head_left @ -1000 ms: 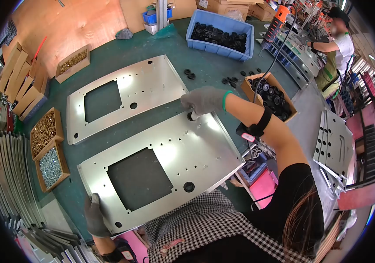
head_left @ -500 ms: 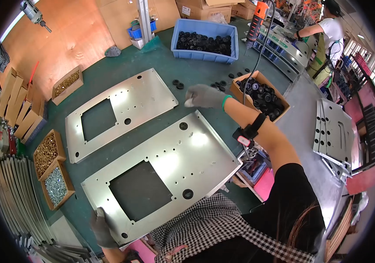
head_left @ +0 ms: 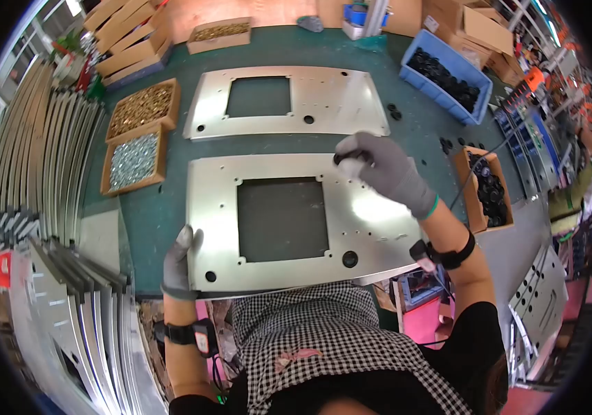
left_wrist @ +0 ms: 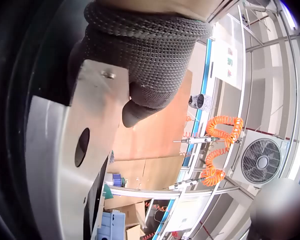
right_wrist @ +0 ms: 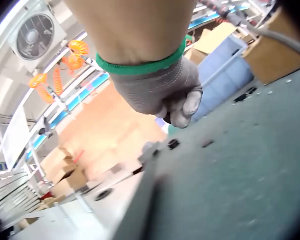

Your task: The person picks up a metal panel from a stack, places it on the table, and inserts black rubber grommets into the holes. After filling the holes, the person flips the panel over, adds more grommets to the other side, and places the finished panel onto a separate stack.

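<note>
The near metal panel (head_left: 275, 277), with a large rectangular cutout, lies on the green table. My gloved left hand (head_left: 180, 263) grips its left edge, thumb on top; in the left wrist view the glove (left_wrist: 150, 65) covers one corner. My gloved right hand (head_left: 389, 173) is over the panel's far right part, pinching a black grommet (head_left: 342, 158) partly hidden by its fingers. Those fingers look tightly curled in the right wrist view. A black ring (head_left: 350, 259) lines a hole near the panel's front edge. A similar far panel (head_left: 337, 104) lies behind.
A cardboard box of black grommets (head_left: 491, 194) and a blue bin (head_left: 441, 76) of them stand right. Loose grommets (head_left: 394, 111) lie on the table. Boxes of brass pieces (head_left: 142, 111) and silver fasteners (head_left: 133, 160) stand left, beside stacked metal sheets (head_left: 33, 152). A person works far right.
My right hand lifts off the near panel's far edge, moves over the table beyond it, then comes back over the panel. The left hand keeps its grip. The head view has turned.
</note>
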Available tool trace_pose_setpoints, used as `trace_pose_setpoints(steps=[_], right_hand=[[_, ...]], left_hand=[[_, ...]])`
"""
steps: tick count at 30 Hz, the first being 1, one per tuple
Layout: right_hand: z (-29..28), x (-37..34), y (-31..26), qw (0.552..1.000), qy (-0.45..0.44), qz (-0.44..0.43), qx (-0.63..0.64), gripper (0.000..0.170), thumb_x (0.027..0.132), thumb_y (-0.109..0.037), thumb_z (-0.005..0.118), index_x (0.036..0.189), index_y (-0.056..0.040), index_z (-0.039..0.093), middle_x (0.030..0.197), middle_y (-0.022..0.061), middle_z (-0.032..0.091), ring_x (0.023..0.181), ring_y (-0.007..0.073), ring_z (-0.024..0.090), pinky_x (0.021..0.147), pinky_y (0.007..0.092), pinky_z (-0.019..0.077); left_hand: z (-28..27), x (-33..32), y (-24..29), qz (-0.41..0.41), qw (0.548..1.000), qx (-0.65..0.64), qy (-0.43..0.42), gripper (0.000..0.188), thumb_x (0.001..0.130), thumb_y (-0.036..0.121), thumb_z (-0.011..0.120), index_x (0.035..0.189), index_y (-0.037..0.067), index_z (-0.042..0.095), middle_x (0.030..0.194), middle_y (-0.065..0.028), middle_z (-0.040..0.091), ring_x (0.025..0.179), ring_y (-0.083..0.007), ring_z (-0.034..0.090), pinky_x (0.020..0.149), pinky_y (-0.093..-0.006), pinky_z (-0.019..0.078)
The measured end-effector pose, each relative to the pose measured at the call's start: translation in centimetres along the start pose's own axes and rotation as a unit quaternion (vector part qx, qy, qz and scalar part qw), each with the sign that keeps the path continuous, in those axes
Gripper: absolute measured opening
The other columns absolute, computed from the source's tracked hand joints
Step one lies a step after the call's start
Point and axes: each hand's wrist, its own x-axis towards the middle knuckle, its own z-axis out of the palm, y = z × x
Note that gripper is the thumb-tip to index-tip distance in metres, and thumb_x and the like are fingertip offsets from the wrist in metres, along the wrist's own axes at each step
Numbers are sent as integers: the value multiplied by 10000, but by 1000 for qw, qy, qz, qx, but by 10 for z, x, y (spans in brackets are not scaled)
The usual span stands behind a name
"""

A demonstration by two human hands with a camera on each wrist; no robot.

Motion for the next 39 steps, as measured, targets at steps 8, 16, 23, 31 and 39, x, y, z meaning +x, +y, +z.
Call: trace_pose_setpoints(steps=[8,16,23,31,39], right_hand=[[186,-17,-93,966,-212,-139,47,265,847,-138,672,1087,-46,613,899,146,664,785,287,675,700,378,535],[210,-11,-85,956,-219,-194,-27,219,841,-167,685,1026,-67,623,887,130,663,755,291,667,677,395,528],[209,-8,-89,947,-238,-199,-80,182,864,-215,663,955,-62,627,864,133,652,737,323,650,670,425,517],[210,-5,-115,906,-325,-157,-221,142,882,-187,565,980,-87,590,843,155,642,749,375,644,681,504,496],[205,11,-109,894,-361,-177,-197,121,892,-193,545,973,-103,557,839,118,672,764,337,664,695,473,490]], left_hand=[[-10,3,0,-11,999,17,-48,478,967,308,518,1295,-39,514,1147,-179,646,979,-255,670,875,-361,553],[-4,2,5,2,997,-4,-76,473,972,301,510,1292,-47,515,1135,-183,641,975,-248,666,856,-344,555],[-13,10,0,3,996,-1,-91,504,986,271,485,1377,-45,440,1188,-191,627,1016,-267,660,892,-368,545],[-30,23,-11,54,983,175,-1,552,980,321,536,1394,-34,454,1282,-157,595,1157,-256,582,997,-351,448],[-27,24,-14,50,989,141,-1,465,990,279,539,1331,-36,515,1164,-120,647,1015,-181,629,901,-315,496]])
